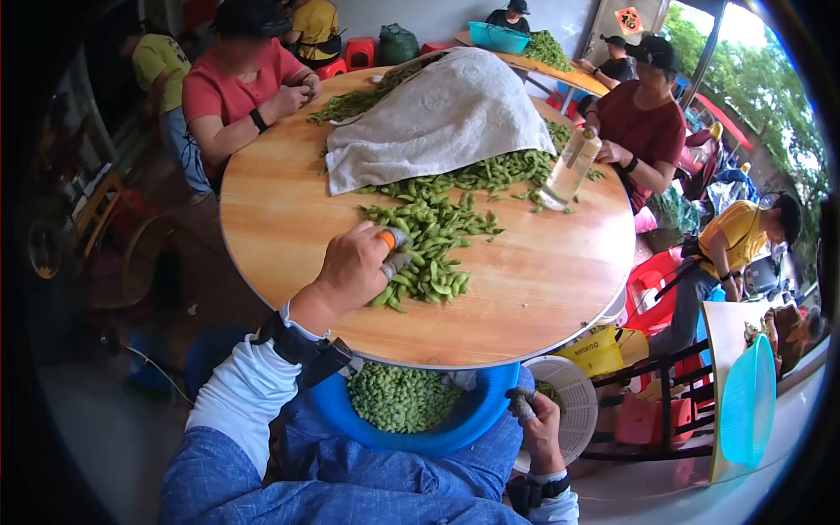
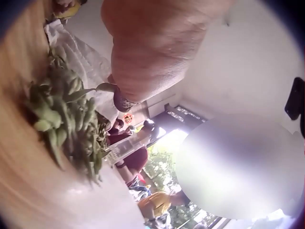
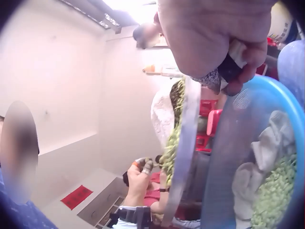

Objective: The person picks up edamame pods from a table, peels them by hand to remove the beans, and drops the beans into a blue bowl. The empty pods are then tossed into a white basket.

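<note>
Over the near end of a heap of green soybean pods (image 1: 429,241), my left hand (image 1: 350,267) pinches a pod (image 2: 97,88) at its fingertips, which wear grey covers and an orange band. My right hand (image 1: 541,429) is low on the right, between the blue basin (image 1: 490,411) and a white perforated basket (image 1: 564,385). Its fingers, also wearing covers, are curled in the right wrist view, and no bean or pod shows in them. Shelled green beans (image 1: 402,398) lie in the basin below the table edge, with pale cloth (image 3: 248,186) beside them.
The round wooden table (image 1: 289,219) carries a larger pod heap under a white towel (image 1: 446,114) and a clear bottle (image 1: 570,171). Two people in red sit across it. A yellow bag (image 1: 595,352), red stools and a turquoise basin (image 1: 749,402) stand at the right.
</note>
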Demonstrator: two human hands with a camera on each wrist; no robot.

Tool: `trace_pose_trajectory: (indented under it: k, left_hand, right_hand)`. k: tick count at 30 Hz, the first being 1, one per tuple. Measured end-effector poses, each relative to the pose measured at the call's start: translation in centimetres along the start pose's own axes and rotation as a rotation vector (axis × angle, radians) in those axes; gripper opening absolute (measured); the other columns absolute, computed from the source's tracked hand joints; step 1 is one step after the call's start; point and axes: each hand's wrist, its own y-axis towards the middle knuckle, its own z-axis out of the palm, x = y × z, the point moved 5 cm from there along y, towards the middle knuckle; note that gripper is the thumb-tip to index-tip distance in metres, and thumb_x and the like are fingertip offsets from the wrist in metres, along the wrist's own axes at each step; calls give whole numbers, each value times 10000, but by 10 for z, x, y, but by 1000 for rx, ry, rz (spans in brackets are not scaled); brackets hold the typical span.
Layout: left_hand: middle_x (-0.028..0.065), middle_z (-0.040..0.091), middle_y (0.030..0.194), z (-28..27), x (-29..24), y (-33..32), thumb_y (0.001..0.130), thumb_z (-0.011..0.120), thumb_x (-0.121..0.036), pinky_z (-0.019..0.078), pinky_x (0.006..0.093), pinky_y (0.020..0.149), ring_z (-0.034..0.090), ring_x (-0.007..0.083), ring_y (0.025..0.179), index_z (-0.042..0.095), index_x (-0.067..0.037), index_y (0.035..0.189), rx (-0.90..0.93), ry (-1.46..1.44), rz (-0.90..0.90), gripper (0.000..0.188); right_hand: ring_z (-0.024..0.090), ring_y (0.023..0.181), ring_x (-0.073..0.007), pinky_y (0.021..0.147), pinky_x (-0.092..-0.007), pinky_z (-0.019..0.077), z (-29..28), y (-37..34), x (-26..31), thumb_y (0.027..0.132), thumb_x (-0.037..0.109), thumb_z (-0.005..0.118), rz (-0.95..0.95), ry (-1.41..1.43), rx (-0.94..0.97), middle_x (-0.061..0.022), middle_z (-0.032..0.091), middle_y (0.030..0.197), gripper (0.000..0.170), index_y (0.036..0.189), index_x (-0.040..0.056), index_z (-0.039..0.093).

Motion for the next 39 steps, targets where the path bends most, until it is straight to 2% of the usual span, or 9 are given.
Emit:
trace_pose_trajectory:
  k: [5, 8, 12, 17, 20, 25, 28, 32, 39]
  left_hand:
    - [-13, 559, 732, 22, 4, -22, 713, 684, -157, 430, 210, 556, 505, 28, 654, 572, -9, 828, 136, -841, -435, 218]
    - [-26, 558, 773, 32, -22, -36, 739, 653, -108, 454, 205, 626, 528, 50, 686, 557, -8, 872, 187, -1375, -560, 192]
    - [15, 569, 752, 45, -53, -71, 745, 649, -164, 447, 222, 660, 547, 89, 691, 542, -20, 917, 374, -1625, -734, 248]
    - [59, 576, 744, 56, -59, -85, 786, 591, -226, 345, 181, 504, 467, 61, 570, 549, -36, 925, 296, -1718, -785, 239]
    - [78, 570, 798, 54, -55, -83, 787, 581, -181, 338, 184, 494, 450, 66, 553, 556, -57, 924, 150, -1935, -824, 187]
    - [45, 557, 818, 70, -67, -100, 780, 585, -150, 340, 184, 471, 467, 77, 546, 561, -77, 894, 47, -2015, -961, 138]
    - [38, 556, 764, 71, -74, -109, 767, 602, -131, 335, 180, 451, 452, 74, 510, 558, -57, 867, 181, -1920, -1009, 132]
    - [26, 566, 732, 62, -72, -112, 771, 585, -47, 426, 195, 535, 525, 79, 612, 552, 5, 868, 411, -1511, -788, 114]
    - [28, 564, 704, 61, -69, -126, 760, 585, -18, 436, 196, 544, 527, 77, 601, 558, 32, 832, 567, -1462, -871, 92]
  right_hand:
    - [482, 654, -72, 594, -186, 380, 67, 14, 66, 787, 187, 574, -176, 244, 237, -9, 553, 761, 303, 1007, -20, 550]
    - [489, 767, -73, 690, -205, 393, 88, 22, 83, 827, 103, 508, -122, 276, 402, -12, 551, 838, 342, 1145, -12, 453]
    - [490, 748, -75, 653, -199, 380, 102, 28, 91, 826, 97, 505, -27, 476, 466, -11, 542, 805, 414, 1210, 3, 380]
    - [503, 751, -82, 662, -197, 386, 101, 23, 86, 818, 83, 517, 39, 424, 417, -24, 552, 807, 437, 1220, 11, 362]
    - [514, 777, -87, 699, -207, 403, 89, 14, 81, 815, 56, 524, -164, 336, 266, -28, 562, 839, 355, 1151, -6, 428]
    - [524, 813, -97, 727, -223, 418, 97, 6, 60, 818, 34, 521, -56, 250, 405, -36, 568, 882, 196, 1002, -36, 516]
    - [525, 830, -98, 739, -229, 424, 99, 9, 59, 824, 54, 521, -6, 332, 372, -43, 574, 919, 191, 989, -41, 522]
    - [526, 843, -94, 754, -234, 425, 95, 9, 62, 822, 83, 534, -18, 427, 386, -45, 580, 938, 216, 1003, -35, 526]
    - [535, 823, -90, 745, -232, 433, 97, 8, 57, 815, 83, 543, 78, 421, 482, -40, 589, 916, 205, 979, -40, 538]
